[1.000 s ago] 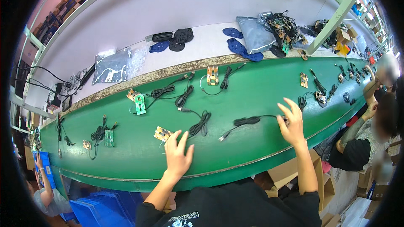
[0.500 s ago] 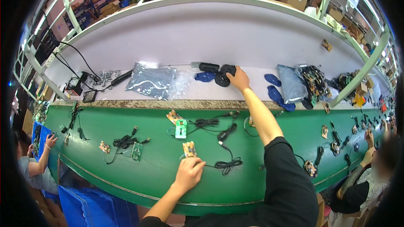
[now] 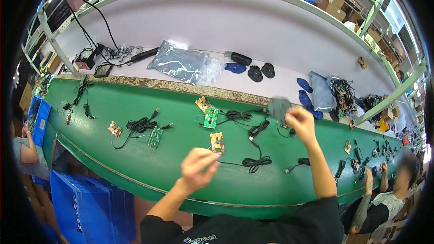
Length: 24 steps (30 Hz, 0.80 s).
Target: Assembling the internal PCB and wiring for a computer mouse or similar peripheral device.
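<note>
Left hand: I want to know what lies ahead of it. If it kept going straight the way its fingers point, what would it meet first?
Probably the tan circuit board just beyond the left hand, on the green belt. The hand seems raised, so depth is uncertain.

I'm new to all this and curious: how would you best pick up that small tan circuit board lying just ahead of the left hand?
Pinch the tan circuit board by its two long edges, coming straight down from above. It lies flat on the green belt, so only the edges offer purchase, and a cable trails off its right side.
</note>
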Each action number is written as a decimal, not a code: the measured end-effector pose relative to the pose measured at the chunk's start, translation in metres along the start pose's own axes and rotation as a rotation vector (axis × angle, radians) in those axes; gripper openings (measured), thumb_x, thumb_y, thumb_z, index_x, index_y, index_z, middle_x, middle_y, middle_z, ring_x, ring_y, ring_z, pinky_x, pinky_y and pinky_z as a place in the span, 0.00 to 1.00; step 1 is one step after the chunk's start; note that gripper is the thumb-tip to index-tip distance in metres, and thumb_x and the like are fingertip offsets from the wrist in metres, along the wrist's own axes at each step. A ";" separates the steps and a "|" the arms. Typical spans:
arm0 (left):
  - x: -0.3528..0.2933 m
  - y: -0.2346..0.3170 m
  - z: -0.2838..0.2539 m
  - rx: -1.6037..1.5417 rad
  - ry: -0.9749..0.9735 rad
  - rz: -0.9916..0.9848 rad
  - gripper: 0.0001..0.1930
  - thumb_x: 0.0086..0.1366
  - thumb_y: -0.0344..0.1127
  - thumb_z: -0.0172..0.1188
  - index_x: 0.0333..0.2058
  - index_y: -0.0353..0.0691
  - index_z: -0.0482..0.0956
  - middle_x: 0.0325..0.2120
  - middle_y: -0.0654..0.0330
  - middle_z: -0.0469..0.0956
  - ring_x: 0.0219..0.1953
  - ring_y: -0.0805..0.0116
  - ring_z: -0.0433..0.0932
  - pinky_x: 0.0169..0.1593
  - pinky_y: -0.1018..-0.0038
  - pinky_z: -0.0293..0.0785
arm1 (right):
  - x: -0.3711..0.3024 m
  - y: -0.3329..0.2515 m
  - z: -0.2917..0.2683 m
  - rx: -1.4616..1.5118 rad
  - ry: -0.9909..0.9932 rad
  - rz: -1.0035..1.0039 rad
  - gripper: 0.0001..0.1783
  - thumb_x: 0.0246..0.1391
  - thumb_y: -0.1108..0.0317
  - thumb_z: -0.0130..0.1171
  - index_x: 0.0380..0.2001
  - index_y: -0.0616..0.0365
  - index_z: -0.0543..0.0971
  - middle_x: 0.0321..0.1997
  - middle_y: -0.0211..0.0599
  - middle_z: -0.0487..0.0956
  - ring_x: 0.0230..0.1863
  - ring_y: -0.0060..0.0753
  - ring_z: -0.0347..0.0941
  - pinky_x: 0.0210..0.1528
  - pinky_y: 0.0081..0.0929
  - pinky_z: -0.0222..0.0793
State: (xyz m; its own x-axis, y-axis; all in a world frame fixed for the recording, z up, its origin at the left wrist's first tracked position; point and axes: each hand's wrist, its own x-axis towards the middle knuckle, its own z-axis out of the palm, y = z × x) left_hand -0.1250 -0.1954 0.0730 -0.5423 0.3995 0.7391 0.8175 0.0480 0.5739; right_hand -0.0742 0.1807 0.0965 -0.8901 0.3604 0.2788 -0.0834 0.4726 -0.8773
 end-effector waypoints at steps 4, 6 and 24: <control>0.058 0.073 -0.073 -0.485 0.510 0.198 0.07 0.63 0.30 0.61 0.40 0.37 0.79 0.32 0.57 0.79 0.32 0.65 0.78 0.33 0.70 0.74 | -0.157 -0.011 -0.014 -0.083 -0.012 0.128 0.11 0.51 0.70 0.71 0.36 0.64 0.83 0.32 0.33 0.80 0.33 0.23 0.76 0.37 0.23 0.71; 0.083 0.101 -0.096 -1.212 0.266 0.660 0.09 0.65 0.32 0.60 0.27 0.37 0.75 0.28 0.62 0.75 0.28 0.69 0.76 0.29 0.70 0.72 | -0.204 -0.016 0.002 -0.170 0.055 0.121 0.12 0.49 0.70 0.71 0.36 0.63 0.83 0.32 0.37 0.80 0.33 0.28 0.76 0.37 0.26 0.71; 0.056 0.168 -0.123 -1.491 0.012 0.147 0.15 0.66 0.24 0.51 0.20 0.40 0.79 0.19 0.60 0.78 0.16 0.68 0.74 0.22 0.75 0.70 | -0.120 -0.063 0.056 -0.409 0.044 -0.262 0.16 0.51 0.69 0.69 0.44 0.59 0.83 0.56 0.47 0.75 0.57 0.47 0.72 0.54 0.40 0.71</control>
State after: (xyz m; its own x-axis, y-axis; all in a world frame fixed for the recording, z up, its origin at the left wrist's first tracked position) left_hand -0.0419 -0.2773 0.2541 -0.4825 0.3099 0.8192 -0.0754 -0.9465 0.3137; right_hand 0.0125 0.0629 0.0966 -0.8423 0.2161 0.4938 -0.1120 0.8259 -0.5526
